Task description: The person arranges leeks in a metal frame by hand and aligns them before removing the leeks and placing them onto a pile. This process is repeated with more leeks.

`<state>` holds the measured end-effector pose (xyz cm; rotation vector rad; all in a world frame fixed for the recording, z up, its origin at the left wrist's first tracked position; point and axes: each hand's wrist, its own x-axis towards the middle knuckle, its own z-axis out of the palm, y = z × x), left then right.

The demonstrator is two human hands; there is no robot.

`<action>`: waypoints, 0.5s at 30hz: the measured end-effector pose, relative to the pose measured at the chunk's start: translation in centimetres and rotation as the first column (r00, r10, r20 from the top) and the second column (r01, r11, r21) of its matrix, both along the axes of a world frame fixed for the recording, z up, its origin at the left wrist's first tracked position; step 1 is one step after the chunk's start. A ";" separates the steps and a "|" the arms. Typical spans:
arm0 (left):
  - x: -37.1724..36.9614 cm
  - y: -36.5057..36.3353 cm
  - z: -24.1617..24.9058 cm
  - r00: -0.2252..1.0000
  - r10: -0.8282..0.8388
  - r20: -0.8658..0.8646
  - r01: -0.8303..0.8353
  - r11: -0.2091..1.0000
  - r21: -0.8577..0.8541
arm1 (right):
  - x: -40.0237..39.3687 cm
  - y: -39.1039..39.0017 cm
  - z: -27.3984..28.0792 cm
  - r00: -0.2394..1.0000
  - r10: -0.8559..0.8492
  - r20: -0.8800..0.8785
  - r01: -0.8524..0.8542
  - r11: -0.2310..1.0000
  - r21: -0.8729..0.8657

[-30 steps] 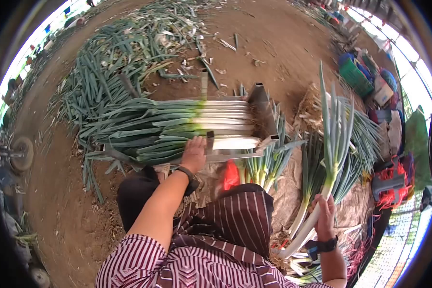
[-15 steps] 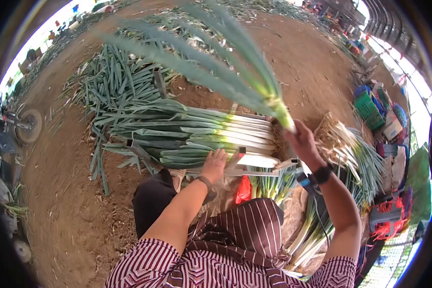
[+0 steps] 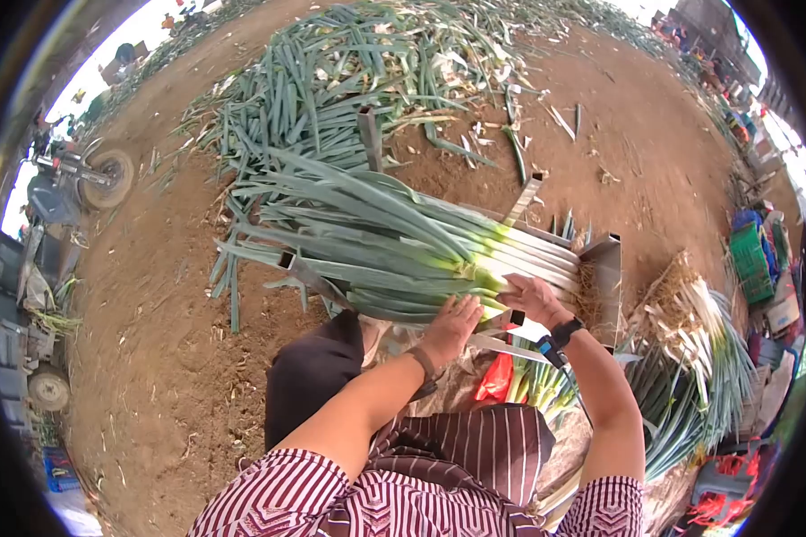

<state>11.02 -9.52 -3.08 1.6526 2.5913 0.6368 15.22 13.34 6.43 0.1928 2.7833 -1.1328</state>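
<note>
Long green onions [image 3: 367,237] lie side by side in a metal rack [image 3: 607,282], their white stalks and roots toward the right and their leaves toward the left. My left hand [image 3: 452,329] rests with fingers stretched over the near side of the bundle, by a short metal post [image 3: 511,319]. Just to its right, my right hand [image 3: 537,302] has its fingers curled on the pale stalk of a green onion on top of the bundle. Its fingertips are partly hidden among the stalks.
More green onions [image 3: 721,358] with roots are heaped at right. Cut green leaves [image 3: 295,98] are piled beyond the rack on the bare soil. A red bag [image 3: 494,379] lies below the rack. A wheeled vehicle [image 3: 107,179] stands at left and a green crate [image 3: 752,261] at far right.
My right hand has lowered the raised green onion onto the bundle and come close to my left hand. The view has shifted, and my left hand stays on the near side of the bundle.
</note>
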 end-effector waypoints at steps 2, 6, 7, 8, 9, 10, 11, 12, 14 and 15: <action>0.2 -0.2 1.1 0.999 -0.006 0.039 0.006 1.000 0.000 | 0.3 0.2 -1.0 0.999 0.022 0.048 -0.021 1.000 -0.023; -0.1 0.0 0.6 0.984 -0.023 0.179 0.021 1.000 0.013 | 1.2 0.8 -3.2 0.979 0.161 -0.126 -0.137 0.974 0.179; -0.2 0.0 0.5 0.972 -0.030 0.234 0.034 0.999 -0.012 | 1.2 0.6 -3.5 0.969 0.155 -0.192 -0.118 0.974 0.191; -0.2 -0.2 -0.4 0.992 -0.053 0.116 0.038 0.992 0.123 | 1.1 0.5 -3.8 0.968 0.172 -0.184 -0.135 0.971 0.195; -0.2 -0.5 -0.4 0.998 -0.045 0.048 0.038 0.991 0.130 | 0.8 0.4 -4.0 0.966 0.187 -0.177 -0.151 0.968 0.202; -0.1 -0.7 -0.1 0.999 -0.045 -0.019 0.047 0.989 0.142 | 0.4 0.3 -4.0 0.967 0.179 -0.179 -0.147 0.972 0.181; 0.0 -0.6 0.1 0.995 -0.057 -0.080 0.070 0.985 0.160 | 0.4 0.3 -4.1 0.972 0.159 -0.176 -0.130 0.978 0.163; 0.1 -0.5 -0.2 0.994 -0.048 -0.097 0.060 0.989 0.133 | 0.4 0.3 -4.6 0.967 0.160 -0.200 -0.122 0.974 0.189; 0.0 -0.6 -0.9 0.995 -0.036 -0.095 0.033 0.999 -0.034 | 0.2 0.5 -6.3 0.961 0.161 -0.226 -0.115 0.973 0.202; -0.2 -0.6 -1.1 0.996 -0.022 -0.088 0.006 0.984 -0.179 | -0.2 0.6 -7.0 0.956 0.169 -0.238 -0.127 0.975 0.184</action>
